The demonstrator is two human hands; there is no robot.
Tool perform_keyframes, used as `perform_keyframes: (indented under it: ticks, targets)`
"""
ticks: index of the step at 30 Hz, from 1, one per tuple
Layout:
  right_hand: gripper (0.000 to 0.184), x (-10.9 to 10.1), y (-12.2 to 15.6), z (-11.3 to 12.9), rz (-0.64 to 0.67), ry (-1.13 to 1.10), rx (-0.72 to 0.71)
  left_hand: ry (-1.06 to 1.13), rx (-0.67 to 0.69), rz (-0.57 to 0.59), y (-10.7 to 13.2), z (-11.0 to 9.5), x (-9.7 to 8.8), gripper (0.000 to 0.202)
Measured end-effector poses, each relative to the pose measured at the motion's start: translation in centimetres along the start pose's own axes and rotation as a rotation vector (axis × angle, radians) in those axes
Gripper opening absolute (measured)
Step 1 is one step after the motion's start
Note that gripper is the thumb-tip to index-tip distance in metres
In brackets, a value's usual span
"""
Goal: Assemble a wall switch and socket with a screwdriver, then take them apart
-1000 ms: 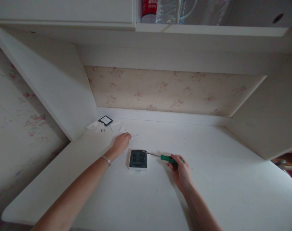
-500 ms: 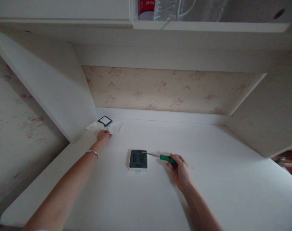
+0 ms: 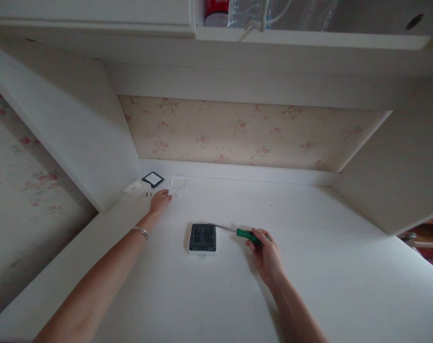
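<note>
At the far left of the white desktop, my left hand (image 3: pixel 160 201) has thumb and fingers at the edge of a small white plastic piece (image 3: pixel 175 191), pinching it beside similar thin white parts. My right hand (image 3: pixel 265 250) is wrapped round the green handle of a screwdriver (image 3: pixel 247 234). Its shaft points left, and the tip reaches the upper right corner of a black square socket module (image 3: pixel 202 237) in a white housing, lying on the desk. Whether the tip touches the module, I cannot tell.
Behind my left hand lie a dark square frame (image 3: pixel 153 179) with a pale centre, a white plate (image 3: pixel 132 187) and two small screws (image 3: pixel 148 194). Side panels flank the white desktop (image 3: pixel 309 286). Overhead, a shelf (image 3: pixel 309 39) holds a red-labelled container (image 3: pixel 216 7) and clear plastic.
My left hand has shifted right with the small white piece, towards the other white parts, uncovering the two screws. My right hand keeps the screwdriver in nearly the same place.
</note>
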State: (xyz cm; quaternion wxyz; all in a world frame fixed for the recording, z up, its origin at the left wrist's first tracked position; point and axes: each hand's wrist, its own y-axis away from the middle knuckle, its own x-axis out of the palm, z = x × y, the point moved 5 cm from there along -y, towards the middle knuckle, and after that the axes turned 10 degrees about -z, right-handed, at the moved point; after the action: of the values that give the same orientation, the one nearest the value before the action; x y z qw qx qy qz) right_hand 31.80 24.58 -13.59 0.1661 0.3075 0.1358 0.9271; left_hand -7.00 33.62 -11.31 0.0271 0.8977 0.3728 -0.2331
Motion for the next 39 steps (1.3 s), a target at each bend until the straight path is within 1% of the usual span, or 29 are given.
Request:
perform_keyframes:
  ticks: [2, 4, 5, 6, 7, 8, 9, 11, 14, 16, 18, 22, 25, 27, 30, 33, 39]
  targets:
    - [0.030, 0.2, 0.1, 0.3, -0.012, -0.064, 0.009, 0.054, 0.038, 0.100, 2.5, -0.4, -0.2, 0.026]
    - [0.033, 0.2, 0.1, 0.8, -0.026, -0.114, -0.004, 0.102, 0.092, 0.222, 5.7, -0.9, -0.6, 0.028]
    - [0.034, 0.2, 0.1, 1.0, -0.031, -0.125, -0.020, 0.130, 0.130, 0.308, 7.5, -1.3, -0.8, 0.031]
    - [0.034, 0.2, 0.2, 1.3, -0.035, -0.128, -0.047, 0.181, 0.192, 0.449, 9.4, -1.8, -0.7, 0.038]
    - [0.034, 0.2, 0.2, 1.6, -0.038, -0.127, -0.082, 0.227, 0.235, 0.564, 11.2, -2.1, -0.8, 0.045]
    - [0.034, 0.3, 0.4, 2.0, -0.039, -0.122, -0.128, 0.257, 0.274, 0.652, 12.6, -2.4, -0.9, 0.050]
    - [0.034, 0.4, 0.5, 2.4, -0.040, -0.117, -0.181, 0.270, 0.314, 0.714, 13.7, -2.5, -1.1, 0.057]
    - [0.033, 1.0, 1.1, 3.5, -0.045, -0.100, -0.306, 0.219, 0.384, 0.773, 14.8, -2.4, -1.3, 0.071]
    - [0.029, 2.9, 2.4, 5.3, -0.066, -0.020, -0.502, 0.073, 0.468, 0.775, 14.7, -1.6, -1.2, 0.083]
    - [0.030, 4.6, 3.4, 6.4, -0.086, 0.061, -0.625, 0.018, 0.510, 0.761, 14.4, -1.2, -1.0, 0.086]
    - [0.031, 6.7, 4.0, 7.2, -0.084, 0.166, -0.720, -0.010, 0.541, 0.737, 14.3, -1.1, -0.9, 0.088]
    - [0.031, 10.4, 4.7, 7.5, -0.040, 0.390, -0.896, -0.012, 0.578, 0.671, 14.8, -1.2, -0.6, 0.086]
    - [0.031, 12.3, 4.9, 6.9, -0.019, 0.626, -1.009, 0.017, 0.585, 0.638, 15.1, -1.3, -0.5, 0.082]
    - [0.031, 13.2, 4.9, 6.5, -0.002, 0.766, -1.054, 0.011, 0.595, 0.634, 15.1, -1.2, -0.4, 0.082]
    - [0.031, 13.8, 5.0, 6.1, 0.012, 0.874, -1.108, -0.014, 0.611, 0.634, 15.0, -1.2, -0.3, 0.083]
    - [0.031, 14.2, 5.0, 6.0, 0.038, 0.927, -1.154, -0.021, 0.619, 0.628, 15.0, -1.2, -0.3, 0.082]
    - [0.031, 15.0, 5.1, 5.5, 0.121, 0.983, -1.181, -0.013, 0.621, 0.628, 15.1, -1.6, -0.4, 0.079]
